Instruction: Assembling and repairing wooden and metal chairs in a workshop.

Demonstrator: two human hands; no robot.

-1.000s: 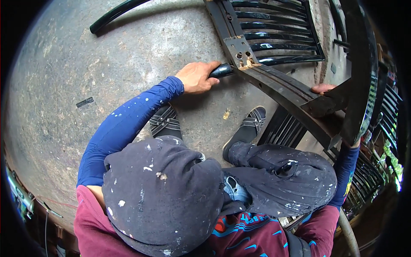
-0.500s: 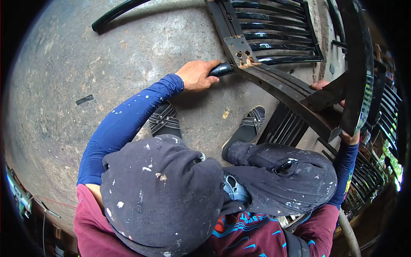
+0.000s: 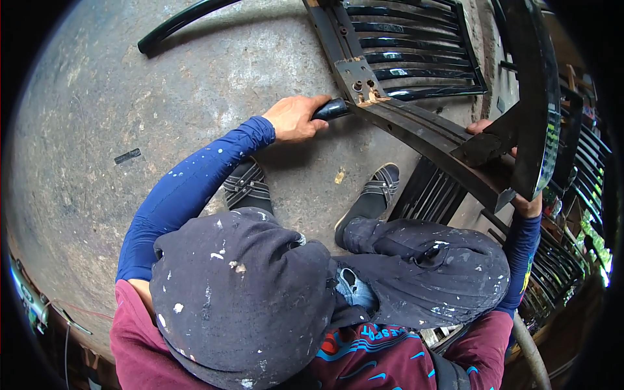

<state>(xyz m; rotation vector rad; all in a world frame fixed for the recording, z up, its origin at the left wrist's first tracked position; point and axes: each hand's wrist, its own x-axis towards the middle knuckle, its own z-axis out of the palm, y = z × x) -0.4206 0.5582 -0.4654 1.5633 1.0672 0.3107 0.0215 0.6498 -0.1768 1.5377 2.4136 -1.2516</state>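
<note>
A black wooden chair frame (image 3: 416,138) stretches from the upper middle to the right. A flat plate with bolts (image 3: 356,77) sits at its corner, where bare wood shows at the joint. My left hand (image 3: 296,119) is closed around a glossy black rounded bar (image 3: 331,109) that meets this corner. On the right, my right hand (image 3: 529,206) grips the frame's end from below and behind. Its fingertips show at the rail's far edge, while the frame hides most of the palm. A curved black upright (image 3: 538,110) rises towards me beside that hand.
Beyond the frame lies a black slatted panel (image 3: 416,57). A separate curved black bar (image 3: 185,23) rests on the worn concrete floor (image 3: 97,214) at upper left. Another slatted piece (image 3: 430,195) is beside my right foot. Several black slatted pieces (image 3: 552,279) stand at far right.
The chair frame has shifted very slightly left in the picture, as has most of the scene. Both hands keep the same grips.
</note>
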